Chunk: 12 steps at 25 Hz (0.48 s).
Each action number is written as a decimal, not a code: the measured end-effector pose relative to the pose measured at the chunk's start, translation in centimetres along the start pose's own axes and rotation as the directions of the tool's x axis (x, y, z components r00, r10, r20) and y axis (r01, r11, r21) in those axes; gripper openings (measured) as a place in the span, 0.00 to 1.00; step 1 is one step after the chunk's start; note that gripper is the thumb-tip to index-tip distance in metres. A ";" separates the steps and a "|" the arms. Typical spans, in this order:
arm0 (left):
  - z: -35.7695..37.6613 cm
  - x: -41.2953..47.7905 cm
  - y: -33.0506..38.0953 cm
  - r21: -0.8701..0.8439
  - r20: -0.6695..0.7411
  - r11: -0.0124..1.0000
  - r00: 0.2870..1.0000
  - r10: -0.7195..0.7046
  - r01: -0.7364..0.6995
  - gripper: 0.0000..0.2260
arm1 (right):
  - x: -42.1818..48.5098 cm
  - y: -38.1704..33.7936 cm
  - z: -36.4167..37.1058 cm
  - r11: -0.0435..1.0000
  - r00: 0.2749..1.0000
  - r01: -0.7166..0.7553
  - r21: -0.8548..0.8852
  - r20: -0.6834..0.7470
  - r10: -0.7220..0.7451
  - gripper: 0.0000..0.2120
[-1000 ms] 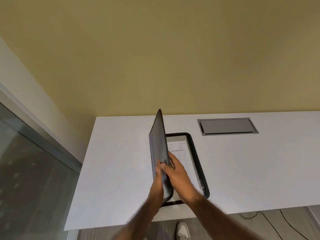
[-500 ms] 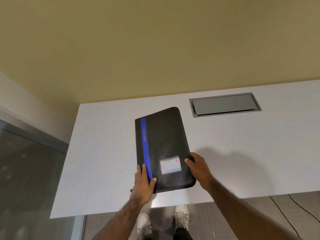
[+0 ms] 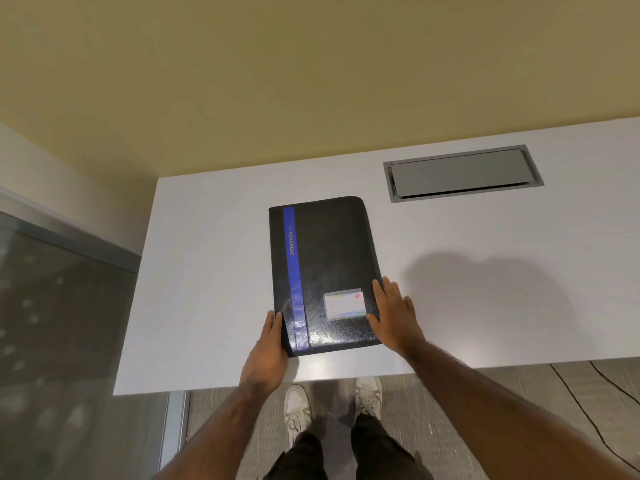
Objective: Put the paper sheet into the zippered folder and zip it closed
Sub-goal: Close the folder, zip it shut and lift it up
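Observation:
The black zippered folder (image 3: 332,258), with a blue stripe and a small label card (image 3: 344,304), lies closed and flat on the white table (image 3: 207,271). My left hand (image 3: 268,351) grips its near left corner at the spine, thumb on the cover. My right hand (image 3: 394,313) holds the right edge near the bottom, fingers stretched along it and thumb on the cover. The paper sheet is hidden inside the folder. I cannot tell the state of the zipper.
A grey metal cable hatch (image 3: 462,173) is set into the table at the back right. A glass partition (image 3: 52,323) stands to the left. The table's front edge is just below the folder, with cables on the floor (image 3: 588,393) at right.
The folder's cover has swung down over the paper and now lies shut. Both hands have moved to the folder's near edges, and the folder sits straighter on the table.

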<state>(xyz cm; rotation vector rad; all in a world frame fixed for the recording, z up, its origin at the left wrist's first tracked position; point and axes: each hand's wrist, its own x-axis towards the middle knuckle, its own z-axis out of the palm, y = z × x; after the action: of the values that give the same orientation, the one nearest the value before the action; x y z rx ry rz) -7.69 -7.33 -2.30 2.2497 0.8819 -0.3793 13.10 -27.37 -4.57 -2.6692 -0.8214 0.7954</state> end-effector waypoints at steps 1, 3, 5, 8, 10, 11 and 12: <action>-0.3 -0.5 -0.5 0.001 -0.026 1.000 1.000 0.010 -0.010 0.26 | -0.1 0.1 0.1 1.000 1.000 -0.006 -0.023 -0.002 0.006 0.36; -0.7 -1.3 -1.7 0.029 -0.045 0.999 0.999 -0.024 0.025 0.20 | -0.5 0.1 0.4 0.998 0.999 -0.045 -0.034 -0.009 0.045 0.34; -1.0 -1.8 -3.1 0.123 -0.015 0.992 0.999 -0.029 0.030 0.22 | -1.5 -0.3 1.2 0.997 0.996 -0.080 0.005 -0.031 0.080 0.32; -1.5 -2.2 -4.4 0.187 0.026 0.982 0.999 0.036 -0.040 0.23 | -3.3 -1.3 2.6 0.991 0.988 -0.113 0.074 -0.093 0.119 0.30; -2.0 -2.2 -5.1 0.222 0.029 0.968 0.993 0.114 -0.117 0.18 | -4.6 -2.5 3.8 0.988 0.981 -0.126 0.085 -0.140 0.137 0.29; -2.2 -2.2 -5.5 0.235 0.027 0.960 0.989 0.148 -0.150 0.15 | -5.3 -3.3 4.4 0.989 0.978 -0.120 0.082 -0.160 0.132 0.29; -2.5 -2.2 -5.9 0.241 0.025 0.955 0.985 0.173 -0.174 0.14 | -5.8 -4.1 5.0 0.992 0.978 -0.102 0.072 -0.177 0.113 0.28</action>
<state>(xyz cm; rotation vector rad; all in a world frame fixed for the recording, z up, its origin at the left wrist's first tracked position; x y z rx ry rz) -13.28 -3.54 -2.35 2.5282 0.6572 -0.4286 4.41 -27.05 -4.69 -2.6992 -0.6028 0.5806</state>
